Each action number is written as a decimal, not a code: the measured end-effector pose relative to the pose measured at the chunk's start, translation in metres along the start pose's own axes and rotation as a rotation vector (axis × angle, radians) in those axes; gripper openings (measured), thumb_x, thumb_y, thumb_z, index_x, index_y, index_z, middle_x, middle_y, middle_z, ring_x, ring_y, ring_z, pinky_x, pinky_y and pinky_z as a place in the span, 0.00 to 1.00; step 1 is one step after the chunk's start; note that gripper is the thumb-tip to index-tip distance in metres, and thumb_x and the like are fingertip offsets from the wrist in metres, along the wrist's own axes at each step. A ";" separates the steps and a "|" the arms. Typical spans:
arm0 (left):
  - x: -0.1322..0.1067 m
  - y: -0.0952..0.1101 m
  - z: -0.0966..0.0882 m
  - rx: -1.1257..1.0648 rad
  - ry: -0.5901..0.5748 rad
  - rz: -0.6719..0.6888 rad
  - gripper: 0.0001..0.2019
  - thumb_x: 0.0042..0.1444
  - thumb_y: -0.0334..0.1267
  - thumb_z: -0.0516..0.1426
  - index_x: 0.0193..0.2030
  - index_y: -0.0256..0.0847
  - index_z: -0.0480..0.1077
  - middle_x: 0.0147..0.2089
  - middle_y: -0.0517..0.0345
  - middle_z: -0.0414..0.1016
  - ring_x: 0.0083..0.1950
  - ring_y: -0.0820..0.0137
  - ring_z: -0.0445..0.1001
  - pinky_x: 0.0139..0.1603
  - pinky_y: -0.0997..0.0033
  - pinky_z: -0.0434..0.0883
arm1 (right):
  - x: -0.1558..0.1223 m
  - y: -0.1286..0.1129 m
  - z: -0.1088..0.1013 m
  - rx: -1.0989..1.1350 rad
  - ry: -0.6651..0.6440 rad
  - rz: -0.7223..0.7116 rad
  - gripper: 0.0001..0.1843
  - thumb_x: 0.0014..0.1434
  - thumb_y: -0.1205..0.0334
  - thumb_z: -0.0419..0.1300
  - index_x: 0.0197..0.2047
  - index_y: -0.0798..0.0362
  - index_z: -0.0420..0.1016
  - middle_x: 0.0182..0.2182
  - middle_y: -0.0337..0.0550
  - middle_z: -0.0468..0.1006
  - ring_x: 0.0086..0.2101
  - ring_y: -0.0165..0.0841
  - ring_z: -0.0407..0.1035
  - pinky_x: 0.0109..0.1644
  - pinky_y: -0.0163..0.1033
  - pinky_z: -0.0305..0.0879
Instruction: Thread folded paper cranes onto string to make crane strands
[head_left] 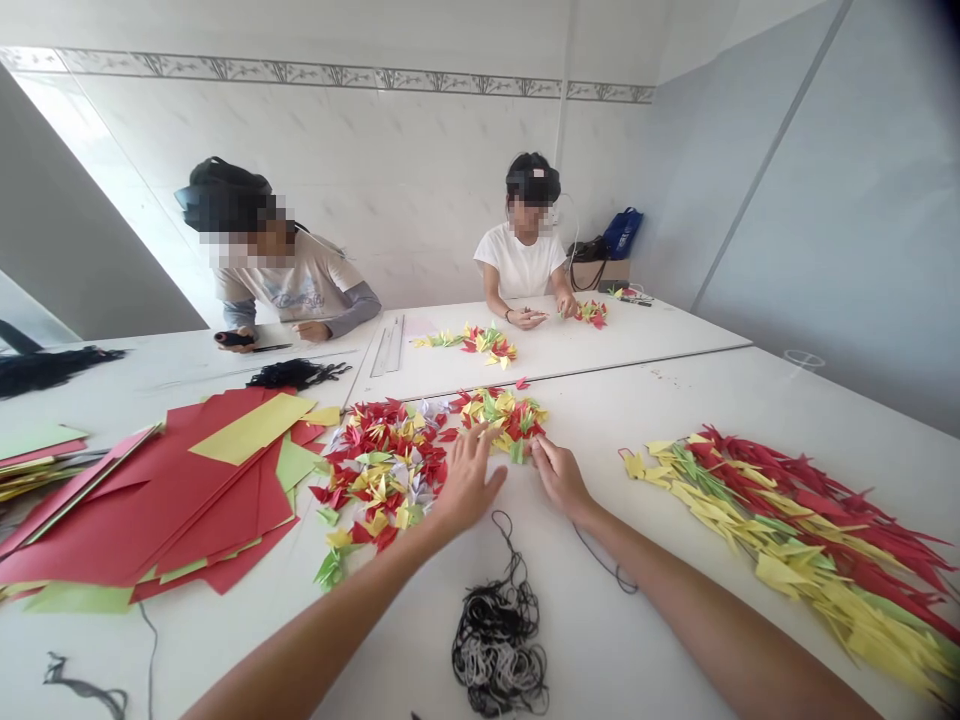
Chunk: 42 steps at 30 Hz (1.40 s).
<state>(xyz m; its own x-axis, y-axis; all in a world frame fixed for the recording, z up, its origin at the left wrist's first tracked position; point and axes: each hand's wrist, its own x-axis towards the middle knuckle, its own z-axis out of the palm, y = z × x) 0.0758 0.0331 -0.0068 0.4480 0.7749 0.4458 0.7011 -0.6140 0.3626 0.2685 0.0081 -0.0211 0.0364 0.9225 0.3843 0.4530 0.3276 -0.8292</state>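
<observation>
Folded paper cranes [397,460]: red, yellow, green and white, heaped on the white table [600,410], just ahead of the hands and to their left.
Left hand [471,485]: over the heap's near edge, fingers spread, thumb held out; I cannot tell whether the fingertips touch a crane.
Right hand [561,482]: just beside the heap's right edge, thumb and fingers drawn close together; I cannot tell what, if anything, is between them.
Black and grey cord [499,650]: a tangled bundle between the forearms.
Paper sheets [210,490]: mostly red, left of the heap.
Crane strands [795,540]: red, yellow and green, right of the right arm.
Co-workers [523,262]: two, across the table.
</observation>
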 end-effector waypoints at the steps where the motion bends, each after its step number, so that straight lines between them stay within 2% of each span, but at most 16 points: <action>1: -0.009 0.006 0.007 0.010 -0.015 0.029 0.29 0.61 0.36 0.55 0.68 0.50 0.55 0.71 0.46 0.59 0.72 0.53 0.58 0.70 0.42 0.59 | 0.003 0.002 0.000 0.009 -0.014 0.000 0.24 0.72 0.46 0.43 0.34 0.50 0.71 0.23 0.38 0.70 0.26 0.35 0.66 0.35 0.38 0.61; 3: -0.019 0.010 0.016 0.037 -0.031 0.046 0.31 0.59 0.34 0.56 0.69 0.50 0.54 0.72 0.45 0.55 0.73 0.51 0.55 0.70 0.39 0.57 | 0.007 0.004 0.001 0.031 -0.010 -0.016 0.24 0.71 0.45 0.44 0.34 0.50 0.72 0.32 0.44 0.77 0.35 0.38 0.72 0.42 0.39 0.65; 5: -0.020 0.008 0.017 0.068 -0.023 0.048 0.30 0.59 0.32 0.55 0.68 0.48 0.56 0.72 0.44 0.55 0.73 0.50 0.54 0.70 0.39 0.56 | 0.009 0.005 0.000 0.080 0.009 -0.005 0.24 0.70 0.44 0.45 0.36 0.50 0.73 0.35 0.45 0.78 0.39 0.38 0.73 0.46 0.40 0.66; 7: -0.015 0.002 0.013 0.101 -0.005 0.041 0.27 0.60 0.31 0.54 0.66 0.46 0.59 0.71 0.43 0.57 0.72 0.51 0.57 0.71 0.38 0.54 | 0.007 0.004 -0.001 0.144 0.012 0.049 0.24 0.70 0.43 0.45 0.37 0.50 0.72 0.28 0.41 0.74 0.32 0.36 0.71 0.41 0.39 0.66; 10: -0.008 -0.007 0.003 0.133 0.019 0.031 0.21 0.60 0.30 0.53 0.60 0.45 0.63 0.66 0.44 0.63 0.68 0.53 0.61 0.72 0.40 0.52 | 0.004 -0.001 -0.004 0.156 0.006 0.132 0.24 0.70 0.42 0.44 0.38 0.49 0.72 0.18 0.34 0.61 0.23 0.34 0.64 0.31 0.37 0.60; 13: -0.005 -0.013 -0.002 0.125 0.064 0.020 0.16 0.60 0.30 0.52 0.55 0.44 0.65 0.62 0.45 0.66 0.66 0.55 0.64 0.70 0.43 0.56 | 0.003 -0.005 -0.006 0.146 -0.003 0.168 0.22 0.69 0.43 0.46 0.34 0.49 0.69 0.18 0.33 0.56 0.20 0.31 0.57 0.26 0.36 0.52; 15: -0.005 -0.015 -0.002 0.129 0.088 0.011 0.15 0.60 0.31 0.52 0.53 0.44 0.66 0.63 0.44 0.64 0.66 0.55 0.63 0.69 0.44 0.58 | 0.004 -0.004 -0.006 0.178 -0.019 0.186 0.20 0.69 0.46 0.46 0.31 0.49 0.65 0.18 0.32 0.55 0.19 0.30 0.53 0.24 0.35 0.50; 19: -0.005 -0.018 0.003 0.158 0.073 0.013 0.16 0.62 0.31 0.52 0.57 0.42 0.66 0.68 0.41 0.61 0.69 0.52 0.61 0.72 0.39 0.52 | 0.007 0.002 -0.002 0.261 -0.035 0.188 0.12 0.66 0.55 0.46 0.32 0.48 0.60 0.18 0.30 0.52 0.19 0.29 0.50 0.23 0.34 0.51; 21: -0.005 -0.018 0.004 0.146 0.043 0.026 0.19 0.63 0.30 0.50 0.60 0.43 0.65 0.67 0.42 0.64 0.67 0.55 0.64 0.72 0.40 0.51 | 0.009 0.004 -0.001 0.290 -0.067 0.179 0.09 0.65 0.57 0.46 0.33 0.47 0.60 0.18 0.30 0.54 0.19 0.29 0.52 0.24 0.34 0.55; 23: -0.004 -0.016 0.002 0.112 0.010 0.070 0.21 0.64 0.28 0.47 0.62 0.45 0.64 0.65 0.47 0.68 0.66 0.59 0.66 0.73 0.44 0.51 | 0.010 0.005 0.000 0.270 -0.110 0.137 0.10 0.66 0.57 0.46 0.33 0.48 0.62 0.21 0.32 0.62 0.22 0.31 0.59 0.29 0.35 0.61; 25: -0.004 -0.012 -0.001 0.068 -0.012 0.118 0.21 0.65 0.28 0.46 0.61 0.47 0.65 0.62 0.50 0.70 0.64 0.61 0.67 0.72 0.48 0.55 | 0.012 0.005 -0.001 0.201 -0.120 0.052 0.12 0.67 0.57 0.47 0.33 0.49 0.65 0.27 0.38 0.71 0.29 0.33 0.67 0.37 0.38 0.65; 29: -0.004 -0.005 -0.007 0.042 0.020 0.073 0.16 0.65 0.29 0.47 0.54 0.46 0.68 0.56 0.49 0.72 0.59 0.58 0.69 0.61 0.53 0.66 | 0.014 0.004 -0.004 0.124 -0.018 -0.061 0.15 0.68 0.53 0.49 0.35 0.50 0.71 0.37 0.45 0.77 0.41 0.39 0.72 0.49 0.43 0.67; 31: -0.005 -0.004 -0.008 0.078 0.062 0.021 0.14 0.64 0.30 0.48 0.52 0.46 0.67 0.53 0.49 0.72 0.56 0.57 0.70 0.59 0.52 0.67 | 0.013 0.004 -0.005 0.187 0.036 -0.032 0.16 0.68 0.51 0.50 0.37 0.49 0.72 0.33 0.44 0.76 0.39 0.39 0.73 0.48 0.44 0.68; 34: -0.005 -0.004 -0.007 0.145 0.090 0.000 0.13 0.62 0.30 0.50 0.52 0.45 0.67 0.51 0.48 0.72 0.55 0.56 0.70 0.62 0.49 0.64 | 0.009 0.004 -0.006 0.304 0.073 0.062 0.17 0.68 0.49 0.49 0.41 0.49 0.73 0.22 0.36 0.67 0.26 0.34 0.68 0.37 0.40 0.69; 37: -0.004 -0.004 -0.003 0.213 0.082 0.026 0.16 0.62 0.31 0.50 0.56 0.44 0.66 0.54 0.47 0.71 0.56 0.55 0.69 0.66 0.48 0.60 | 0.008 0.005 -0.005 0.289 0.073 0.105 0.17 0.68 0.51 0.47 0.44 0.49 0.73 0.19 0.33 0.61 0.23 0.32 0.63 0.33 0.38 0.67; 42: 0.001 -0.002 0.002 0.310 0.048 0.048 0.26 0.63 0.34 0.52 0.68 0.47 0.61 0.69 0.43 0.60 0.65 0.50 0.63 0.67 0.43 0.58 | 0.010 0.005 -0.003 0.269 -0.003 0.126 0.12 0.67 0.55 0.46 0.49 0.48 0.65 0.20 0.30 0.65 0.23 0.33 0.67 0.33 0.38 0.66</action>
<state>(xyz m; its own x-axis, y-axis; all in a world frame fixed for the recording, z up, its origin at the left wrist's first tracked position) 0.0761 0.0351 -0.0083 0.4636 0.7334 0.4971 0.8187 -0.5692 0.0761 0.2734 0.0184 -0.0204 0.0750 0.9597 0.2707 0.1929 0.2523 -0.9482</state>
